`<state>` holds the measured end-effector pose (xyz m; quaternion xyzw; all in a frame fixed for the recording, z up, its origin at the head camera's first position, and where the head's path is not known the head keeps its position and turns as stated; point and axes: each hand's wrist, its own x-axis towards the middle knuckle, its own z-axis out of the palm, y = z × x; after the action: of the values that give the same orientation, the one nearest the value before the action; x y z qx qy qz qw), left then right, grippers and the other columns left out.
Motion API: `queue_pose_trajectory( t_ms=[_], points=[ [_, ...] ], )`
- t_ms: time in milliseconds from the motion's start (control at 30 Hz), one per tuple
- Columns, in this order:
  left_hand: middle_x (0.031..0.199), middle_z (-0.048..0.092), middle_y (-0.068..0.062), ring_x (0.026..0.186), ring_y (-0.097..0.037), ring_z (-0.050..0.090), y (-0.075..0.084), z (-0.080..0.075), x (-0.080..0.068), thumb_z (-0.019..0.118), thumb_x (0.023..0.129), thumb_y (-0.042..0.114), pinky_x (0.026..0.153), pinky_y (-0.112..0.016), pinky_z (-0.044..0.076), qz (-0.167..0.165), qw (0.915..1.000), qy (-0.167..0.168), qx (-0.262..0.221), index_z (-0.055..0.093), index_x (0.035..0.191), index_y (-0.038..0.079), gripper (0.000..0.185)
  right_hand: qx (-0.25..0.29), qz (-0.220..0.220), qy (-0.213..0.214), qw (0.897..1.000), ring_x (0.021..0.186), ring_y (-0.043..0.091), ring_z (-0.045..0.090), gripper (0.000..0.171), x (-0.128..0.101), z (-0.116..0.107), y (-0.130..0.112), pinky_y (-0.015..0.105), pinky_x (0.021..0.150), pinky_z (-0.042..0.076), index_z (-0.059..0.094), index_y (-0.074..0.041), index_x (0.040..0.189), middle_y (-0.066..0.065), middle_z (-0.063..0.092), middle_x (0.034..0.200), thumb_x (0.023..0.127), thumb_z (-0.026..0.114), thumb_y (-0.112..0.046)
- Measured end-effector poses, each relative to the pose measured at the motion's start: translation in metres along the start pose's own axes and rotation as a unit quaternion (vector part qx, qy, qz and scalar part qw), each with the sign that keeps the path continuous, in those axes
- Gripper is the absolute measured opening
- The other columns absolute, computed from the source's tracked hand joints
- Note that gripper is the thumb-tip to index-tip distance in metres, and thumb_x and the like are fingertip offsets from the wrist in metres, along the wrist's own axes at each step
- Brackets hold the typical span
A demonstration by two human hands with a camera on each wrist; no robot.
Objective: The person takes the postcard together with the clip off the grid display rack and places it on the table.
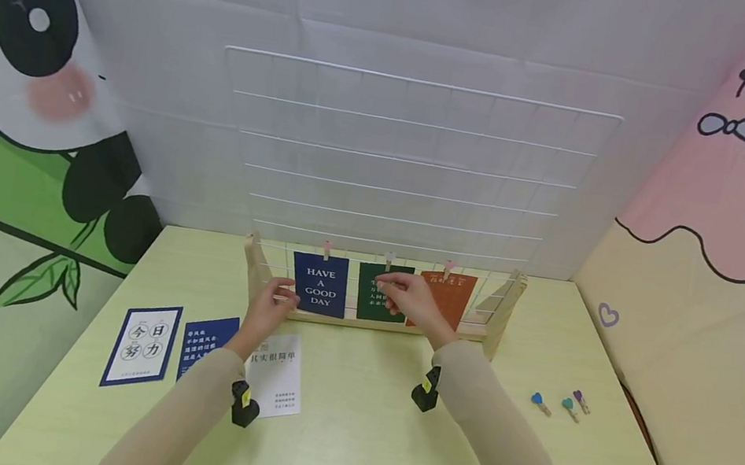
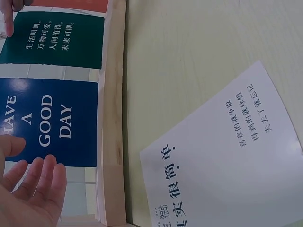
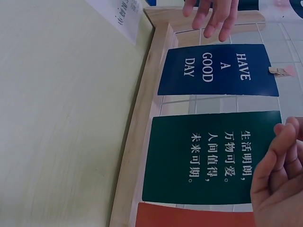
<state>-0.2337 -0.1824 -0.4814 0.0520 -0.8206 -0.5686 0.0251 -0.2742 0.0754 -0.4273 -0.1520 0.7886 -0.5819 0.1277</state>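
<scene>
Pinching the top of the green card point(image 1: 380, 294) clipped mid-row on the wire grid point(image 1: 409, 174), right hand point(image 1: 409, 300), left hand point(image 1: 270, 307) fingers relaxed beside blue "HAVE A GOOD DAY" card point(image 1: 320, 284), orange card point(image 1: 451, 297) just right.

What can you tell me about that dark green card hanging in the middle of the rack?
The dark green card is a flat paper-like rectangle with white Chinese characters. It hangs upright on the white wire grid, held by a small peg at its top edge, between the blue card and the orange card. The right hand is at its upper part, fingers overlapping its edge.
</scene>
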Motion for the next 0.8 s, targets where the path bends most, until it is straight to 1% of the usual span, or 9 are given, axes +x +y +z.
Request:
queue_pose_trajectory(
  t_ms=[200, 300, 433, 500, 633, 700, 800],
  points=[
    [0.105, 0.052, -0.019, 0.088, -0.029, 0.053, 0.003, 0.0, 0.002, 0.052, 0.088, 0.009, 0.066, -0.032, 0.048, 0.008, 0.9998, 0.009, 0.017, 0.043, 0.122, 0.001, 0.037, -0.016, -0.001, 0.022, 1.0, 0.051, 0.013, 0.047, 0.028, 0.006, 0.01, -0.006, 0.023, 0.05, 0.045, 0.058, 0.0, 0.112, 0.026, 0.055, 0.077, 0.089, 0.053, -0.015],
    [0.104, 0.052, -0.018, 0.088, -0.029, 0.053, 0.002, 0.0, 0.004, 0.054, 0.087, 0.01, 0.067, -0.032, 0.048, 0.011, 0.9996, 0.013, 0.023, 0.044, 0.122, 0.001, 0.037, -0.011, 0.002, 0.023, 1.0, 0.051, 0.014, 0.047, 0.027, 0.008, 0.013, -0.009, 0.024, 0.049, 0.045, 0.059, 0.0, 0.112, 0.024, 0.056, 0.074, 0.089, 0.053, -0.015],
    [0.103, 0.053, -0.019, 0.089, -0.03, 0.054, 0.001, 0.002, 0.005, 0.054, 0.087, 0.01, 0.069, -0.034, 0.048, 0.016, 0.9992, 0.015, 0.034, 0.044, 0.122, 0.001, 0.038, -0.012, 0.004, 0.018, 1.0, 0.052, 0.017, 0.047, 0.028, 0.012, 0.017, -0.013, 0.025, 0.049, 0.044, 0.058, -0.002, 0.113, 0.012, 0.055, 0.064, 0.089, 0.054, -0.015],
    [0.104, 0.052, -0.019, 0.089, -0.03, 0.053, 0.002, 0.004, 0.006, 0.054, 0.087, 0.009, 0.069, -0.034, 0.048, 0.018, 0.9989, 0.016, 0.039, 0.043, 0.122, 0.0, 0.038, -0.02, 0.0, 0.016, 1.0, 0.052, 0.018, 0.047, 0.028, 0.014, 0.018, -0.014, 0.027, 0.05, 0.045, 0.058, -0.002, 0.113, 0.01, 0.054, 0.062, 0.089, 0.054, -0.016],
    [0.104, 0.052, -0.019, 0.089, -0.029, 0.053, 0.003, 0.004, 0.006, 0.054, 0.087, 0.009, 0.069, -0.034, 0.048, 0.015, 0.9986, 0.023, 0.045, 0.043, 0.122, 0.001, 0.038, -0.033, -0.011, 0.013, 0.999, 0.054, 0.025, 0.049, 0.028, 0.018, 0.022, -0.019, 0.029, 0.049, 0.046, 0.059, -0.004, 0.114, 0.013, 0.055, 0.063, 0.089, 0.053, -0.017],
    [0.105, 0.051, -0.019, 0.089, -0.029, 0.052, 0.003, 0.005, 0.006, 0.054, 0.087, 0.009, 0.07, -0.035, 0.048, 0.015, 0.9986, 0.027, 0.044, 0.043, 0.122, 0.0, 0.038, -0.036, -0.021, 0.011, 0.999, 0.055, 0.028, 0.05, 0.027, 0.02, 0.025, -0.021, 0.036, 0.052, 0.047, 0.059, -0.006, 0.113, 0.019, 0.056, 0.067, 0.089, 0.053, -0.017],
    [0.106, 0.051, -0.019, 0.09, -0.03, 0.052, 0.003, 0.005, 0.006, 0.054, 0.087, 0.009, 0.071, -0.036, 0.048, 0.014, 0.9985, 0.033, 0.042, 0.042, 0.122, 0.001, 0.038, -0.04, -0.032, 0.012, 0.999, 0.059, 0.036, 0.051, 0.026, 0.022, 0.029, -0.024, 0.034, 0.05, 0.047, 0.06, -0.007, 0.112, 0.018, 0.055, 0.064, 0.089, 0.053, -0.017]
  ],
)
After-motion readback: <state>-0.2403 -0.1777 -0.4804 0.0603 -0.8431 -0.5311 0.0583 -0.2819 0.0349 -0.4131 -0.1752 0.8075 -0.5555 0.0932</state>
